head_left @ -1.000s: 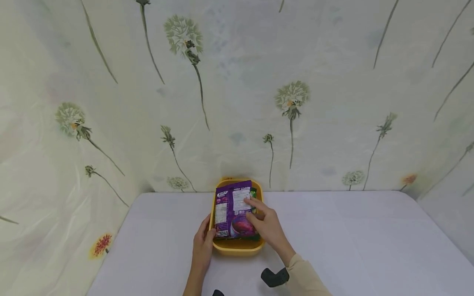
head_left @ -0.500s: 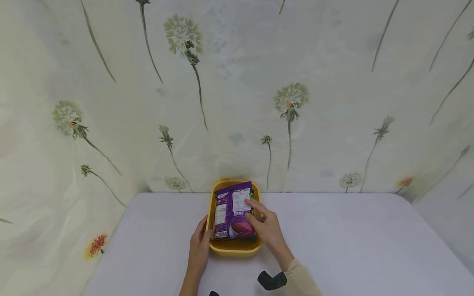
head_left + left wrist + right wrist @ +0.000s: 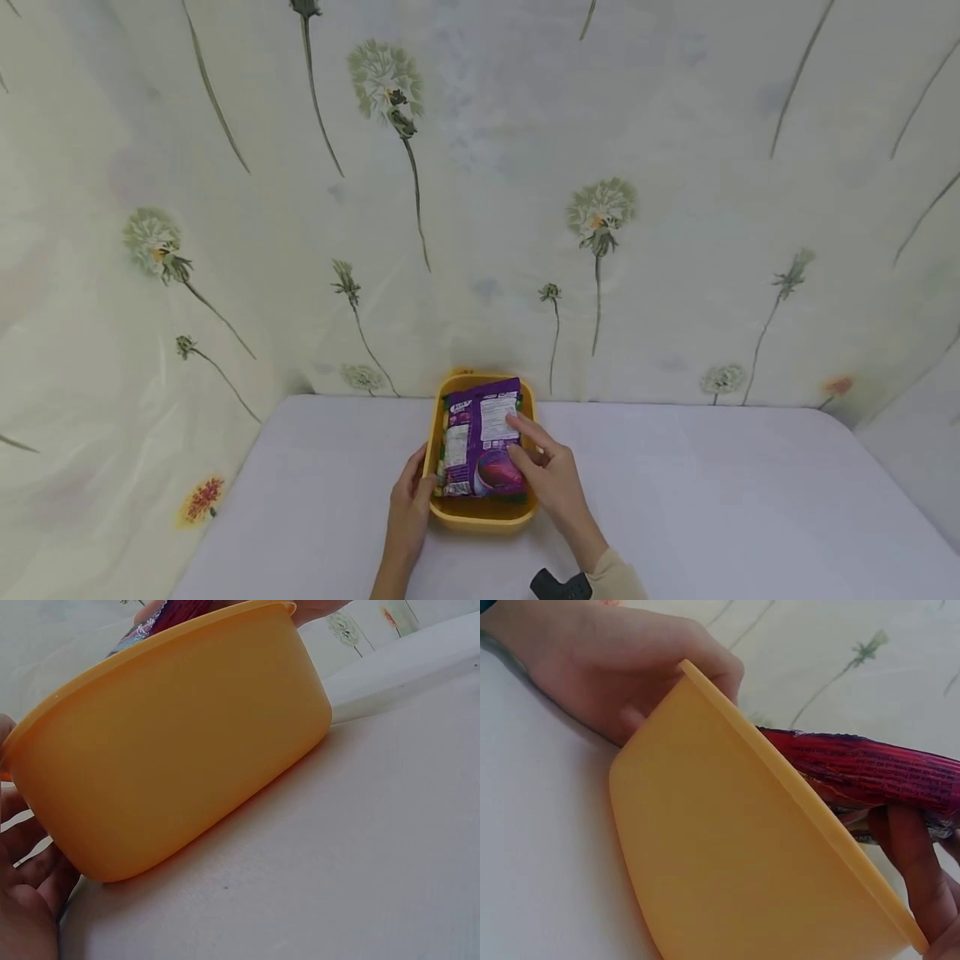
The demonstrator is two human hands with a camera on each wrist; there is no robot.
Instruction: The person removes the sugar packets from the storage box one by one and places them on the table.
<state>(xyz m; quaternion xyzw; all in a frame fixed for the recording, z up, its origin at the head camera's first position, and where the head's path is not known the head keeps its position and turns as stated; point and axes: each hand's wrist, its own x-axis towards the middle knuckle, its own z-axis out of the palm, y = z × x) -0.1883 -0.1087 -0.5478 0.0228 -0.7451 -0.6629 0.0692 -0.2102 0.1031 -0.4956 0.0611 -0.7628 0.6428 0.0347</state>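
I can read no text here. The purple packet, at the lower middle of the head view in the yellow tub, carries a white panel of print in its upper right and a narrower white panel down its left side, plus a small logo at its top left corner, all too small for me to make out. In the right wrist view, rows of dark print run along the packet's edge, too blurred to read.
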